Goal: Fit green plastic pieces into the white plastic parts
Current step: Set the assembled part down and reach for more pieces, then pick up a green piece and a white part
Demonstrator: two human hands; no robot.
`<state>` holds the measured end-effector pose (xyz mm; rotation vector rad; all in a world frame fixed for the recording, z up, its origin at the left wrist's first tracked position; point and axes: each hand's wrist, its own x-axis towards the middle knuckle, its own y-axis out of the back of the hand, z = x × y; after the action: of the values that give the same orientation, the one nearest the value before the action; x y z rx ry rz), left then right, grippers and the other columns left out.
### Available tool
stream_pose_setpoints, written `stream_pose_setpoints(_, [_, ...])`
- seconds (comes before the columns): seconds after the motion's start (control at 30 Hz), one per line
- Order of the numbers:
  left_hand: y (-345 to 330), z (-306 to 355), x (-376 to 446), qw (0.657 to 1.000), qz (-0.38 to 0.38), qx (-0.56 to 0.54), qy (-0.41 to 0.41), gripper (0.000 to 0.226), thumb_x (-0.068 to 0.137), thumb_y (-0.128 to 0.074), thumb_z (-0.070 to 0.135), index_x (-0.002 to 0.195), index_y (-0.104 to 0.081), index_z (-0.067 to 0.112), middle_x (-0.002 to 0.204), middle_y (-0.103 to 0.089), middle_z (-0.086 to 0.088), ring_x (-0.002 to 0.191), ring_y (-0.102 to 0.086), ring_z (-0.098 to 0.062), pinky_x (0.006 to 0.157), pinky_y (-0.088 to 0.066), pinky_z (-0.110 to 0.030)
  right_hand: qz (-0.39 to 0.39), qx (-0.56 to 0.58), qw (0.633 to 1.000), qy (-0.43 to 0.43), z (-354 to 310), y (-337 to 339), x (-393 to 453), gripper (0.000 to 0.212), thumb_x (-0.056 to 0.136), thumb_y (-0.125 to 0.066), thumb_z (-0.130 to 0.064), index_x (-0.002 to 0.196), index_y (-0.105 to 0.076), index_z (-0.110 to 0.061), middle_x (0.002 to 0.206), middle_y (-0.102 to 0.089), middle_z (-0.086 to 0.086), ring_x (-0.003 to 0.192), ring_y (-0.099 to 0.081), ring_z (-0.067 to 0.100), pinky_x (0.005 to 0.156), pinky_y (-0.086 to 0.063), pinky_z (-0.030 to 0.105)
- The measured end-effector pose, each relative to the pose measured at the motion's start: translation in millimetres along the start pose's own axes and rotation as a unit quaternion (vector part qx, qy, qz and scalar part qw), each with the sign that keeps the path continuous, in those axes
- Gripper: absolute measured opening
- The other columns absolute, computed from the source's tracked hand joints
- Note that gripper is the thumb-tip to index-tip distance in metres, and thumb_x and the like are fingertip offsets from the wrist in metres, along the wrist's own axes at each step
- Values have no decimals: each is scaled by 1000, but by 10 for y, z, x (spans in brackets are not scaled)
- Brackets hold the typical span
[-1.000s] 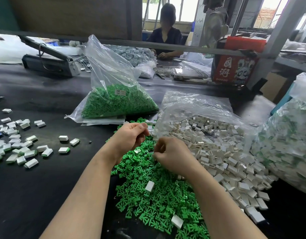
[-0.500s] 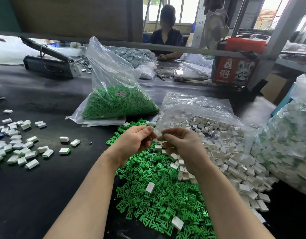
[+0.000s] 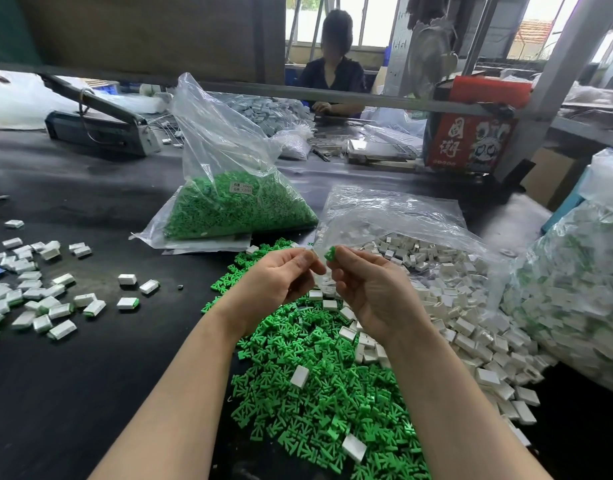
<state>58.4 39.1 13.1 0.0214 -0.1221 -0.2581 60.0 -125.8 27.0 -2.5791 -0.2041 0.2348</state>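
Loose green plastic pieces (image 3: 315,393) lie heaped on the black table in front of me, with a few white parts among them. To their right, white plastic parts (image 3: 471,327) spill from an open clear bag. My right hand (image 3: 371,296) is raised above the heaps and pinches one green piece (image 3: 330,253) at its fingertips. My left hand (image 3: 277,282) is level with it, fingertips almost touching the right ones. It pinches a small white part that its fingers mostly hide.
A clear bag of green pieces (image 3: 236,209) stands behind the heaps. Fitted white-and-green parts (image 3: 38,303) are scattered at the left. A big bag of such parts (image 3: 575,299) bulges at the right. A sealing machine (image 3: 97,129), a red box (image 3: 471,140) and a seated person (image 3: 332,77) are farther back.
Both hands have risen from the green heap. The right hand now shows a green piece at its fingertips, and the two hands have come together.
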Motion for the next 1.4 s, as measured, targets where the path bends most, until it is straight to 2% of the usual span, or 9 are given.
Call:
stream_pose_setpoints(0.27, [-25, 15, 2, 1000, 0, 7, -23, 28, 98, -50, 34, 91, -69, 15, 61, -45, 0, 54, -37, -9, 49, -32, -15, 28, -35, 999, 21, 30, -14, 3, 24, 68, -77, -15, 88, -70, -4, 69, -66, 3, 57, -56, 9, 46, -46, 18])
stream_pose_setpoints(0.47, [-49, -15, 30, 999, 11, -13, -35, 19, 97, -54, 26, 92, -70, 16, 68, -61, 12, 66, -54, 1, 68, -49, -13, 24, -68, 996, 51, 33, -36, -27, 18, 67, -77, -17, 82, -74, -9, 70, -64, 1, 59, -52, 8, 48, -46, 17])
stream_pose_setpoints(0.63, [-67, 12, 12, 995, 64, 38, -72, 22, 101, -50, 26, 88, -64, 15, 58, -49, 11, 53, -40, -3, 49, -35, -13, 8, -121, 989, 82, 36, -64, -35, 14, 79, -76, -15, 91, -73, -9, 74, -68, -1, 62, -54, 8, 52, -44, 21])
stream_pose_setpoints(0.73, [-79, 32, 11, 994, 59, 19, -88, 24, 98, -53, 33, 88, -65, 16, 57, -49, 12, 50, -39, -1, 48, -33, -11, 9, -160, 979, 126, 61, -89, -47, 11, 80, -77, -10, 89, -71, -10, 76, -68, -1, 65, -56, 9, 54, -44, 22])
stream_pose_setpoints(0.83, [-50, 46, 0, 994, 54, 39, -85, 25, 91, -55, 45, 92, -73, 28, 59, -54, 7, 53, -37, -13, 50, -29, -19, 24, -138, 979, 145, 33, -68, -40, 9, 83, -73, -4, 84, -68, -11, 79, -68, 5, 69, -57, 14, 56, -45, 24])
stream_pose_setpoints(0.97, [-20, 15, 6, 994, 36, 62, -81, 33, 95, -49, 52, 88, -70, 28, 61, -56, 4, 61, -35, -23, 54, -28, -29, 24, -183, 967, 175, -8, -33, -42, 9, 84, -70, 2, 88, -67, -5, 85, -68, 14, 66, -58, 12, 53, -47, 22])
stream_pose_setpoints(1.1, [-34, -32, 12, 997, 20, 50, -51, 30, 95, -45, 45, 78, -63, 28, 67, -55, 3, 64, -45, -17, 55, -36, -19, 12, -222, 957, 188, -19, -21, -38, 13, 84, -69, 3, 85, -69, -11, 77, -67, 6, 63, -57, 10, 52, -47, 21])
stream_pose_setpoints(1.3, [-59, -51, 5, 998, 17, 45, -44, 25, 94, -44, 38, 83, -58, 21, 71, -53, 2, 63, -48, -7, 56, -40, -16, 12, -258, 945, 200, -23, -14, -34, 15, 83, -67, 5, 78, -62, -8, 90, -64, 31, 69, -56, 23, 52, -48, 25])
stream_pose_setpoints(1.4, [-77, -25, 8, 995, 37, 57, -67, 27, 94, -45, 43, 79, -55, 23, 69, -50, 6, 63, -46, -7, 58, -40, -17, 21, -326, 915, 237, -20, 3, -37, 19, 79, -68, 5, 72, -59, -10, 83, -65, 28, 65, -55, 24, 57, -49, 37])
